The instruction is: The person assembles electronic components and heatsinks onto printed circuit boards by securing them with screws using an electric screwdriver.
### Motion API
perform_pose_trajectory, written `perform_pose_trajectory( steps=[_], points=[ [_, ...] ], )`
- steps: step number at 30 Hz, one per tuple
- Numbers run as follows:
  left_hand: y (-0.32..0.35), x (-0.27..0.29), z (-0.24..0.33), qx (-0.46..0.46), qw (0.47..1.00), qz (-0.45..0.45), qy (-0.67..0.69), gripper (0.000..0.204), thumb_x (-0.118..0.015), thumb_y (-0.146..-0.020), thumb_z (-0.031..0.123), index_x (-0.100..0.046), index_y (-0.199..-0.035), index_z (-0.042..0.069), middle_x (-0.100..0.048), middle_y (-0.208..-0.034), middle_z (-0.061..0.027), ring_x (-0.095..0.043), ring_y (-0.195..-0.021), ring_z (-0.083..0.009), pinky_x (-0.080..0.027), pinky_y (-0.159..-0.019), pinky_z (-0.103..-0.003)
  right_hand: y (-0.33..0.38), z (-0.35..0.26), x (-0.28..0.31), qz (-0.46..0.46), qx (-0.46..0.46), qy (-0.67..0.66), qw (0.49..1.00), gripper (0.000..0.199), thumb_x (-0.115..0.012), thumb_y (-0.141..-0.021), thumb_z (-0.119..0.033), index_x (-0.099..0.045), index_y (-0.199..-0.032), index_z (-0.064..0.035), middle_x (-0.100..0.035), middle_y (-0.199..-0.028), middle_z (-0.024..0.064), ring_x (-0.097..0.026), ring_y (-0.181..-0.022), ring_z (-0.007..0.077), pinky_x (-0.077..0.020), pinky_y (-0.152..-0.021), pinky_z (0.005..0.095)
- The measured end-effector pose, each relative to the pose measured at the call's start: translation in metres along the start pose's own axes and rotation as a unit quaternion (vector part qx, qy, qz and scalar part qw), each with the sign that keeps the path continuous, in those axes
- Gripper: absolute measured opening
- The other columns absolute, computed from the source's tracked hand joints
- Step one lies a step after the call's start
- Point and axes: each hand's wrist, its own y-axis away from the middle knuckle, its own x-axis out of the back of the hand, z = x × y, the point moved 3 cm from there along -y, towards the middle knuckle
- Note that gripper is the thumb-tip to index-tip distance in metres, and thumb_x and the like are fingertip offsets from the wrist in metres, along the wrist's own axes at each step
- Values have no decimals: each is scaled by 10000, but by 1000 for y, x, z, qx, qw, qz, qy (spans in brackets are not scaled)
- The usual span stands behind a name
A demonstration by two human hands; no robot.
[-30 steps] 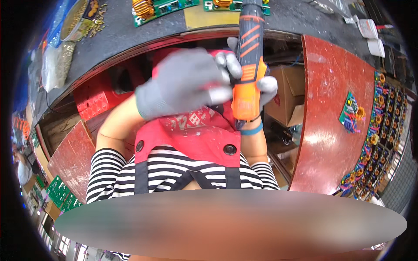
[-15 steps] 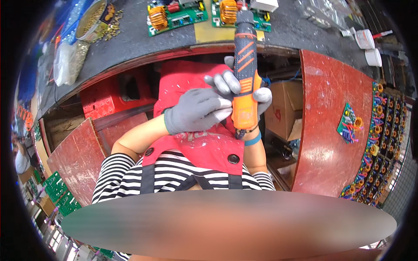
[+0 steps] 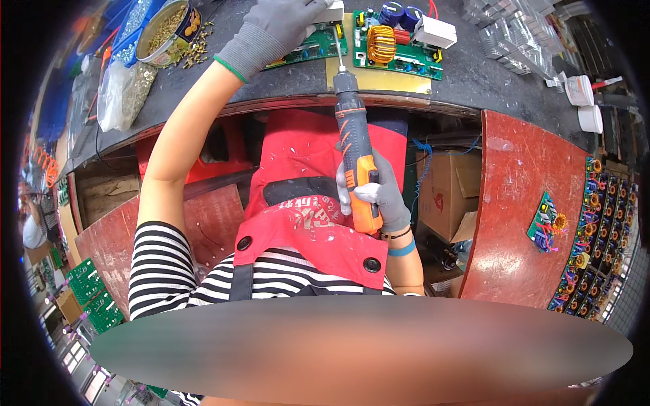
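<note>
Head view: the grey-gloved right hand [image 3: 365, 197] clamped an orange-black power screwdriver [image 3: 355, 145]; any slip could have scratched the left green circuit board [image 3: 316, 49]. Finger closure on the grey-gloved left hand [image 3: 274, 30] was indiscernible.

Your left arm [image 3: 183, 132] extends to the far side of the scene, its elbow [image 3: 161, 181] slightly bent; the gloved left hand [image 3: 271, 34] lies back upward, its fingers pointing to the right. Your right forearm [image 3: 406, 271] stays short and near, its wrist [image 3: 399, 242] below the gloved right hand [image 3: 389, 193], which is curled in a grip.
</note>
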Motion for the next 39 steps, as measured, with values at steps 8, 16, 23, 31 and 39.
perform_pose_trajectory(
  steps=[8,16,23,31,39],
  points=[
    [-4,-11,7,64,956,-193,-212,402,-570,-840,128,-567,-1218,-9,-626,-1140,-186,-611,-1063,-333,-511,-902,-418,-12,-1,-3,5,-27,8,1000,662,-636,-688,-46,-412,-1311,-19,-599,-923,125,-642,-698,211,-568,-583,346],
    [-4,-9,11,75,957,-181,-214,401,-571,-850,132,-570,-1228,1,-632,-1152,-178,-612,-1076,-321,-510,-911,-413,-17,0,5,3,-20,38,999,659,-643,-680,-51,-425,-1300,-18,-603,-926,126,-638,-684,201,-562,-580,338],
    [-5,-9,11,72,937,-235,-248,385,-578,-853,135,-570,-1216,7,-631,-1139,-176,-609,-1079,-325,-501,-924,-418,-16,-3,6,0,-20,25,999,656,-654,-675,-71,-431,-1289,-20,-602,-924,124,-636,-684,193,-561,-579,331],
    [-8,-8,13,84,959,-188,-193,401,-592,-841,122,-562,-1223,5,-628,-1147,-179,-605,-1087,-327,-500,-925,-421,-17,0,5,6,-12,4,1000,659,-658,-667,-89,-445,-1287,-25,-606,-914,116,-630,-668,187,-557,-557,322],
    [6,-14,0,63,996,52,38,391,-593,-836,126,-577,-1207,2,-636,-1124,-176,-621,-1049,-326,-512,-903,-419,-18,-2,-6,72,15,227,971,637,-709,-719,-8,-444,-1299,-18,-618,-928,74,-624,-831,146,-547,-755,324]
  ],
)
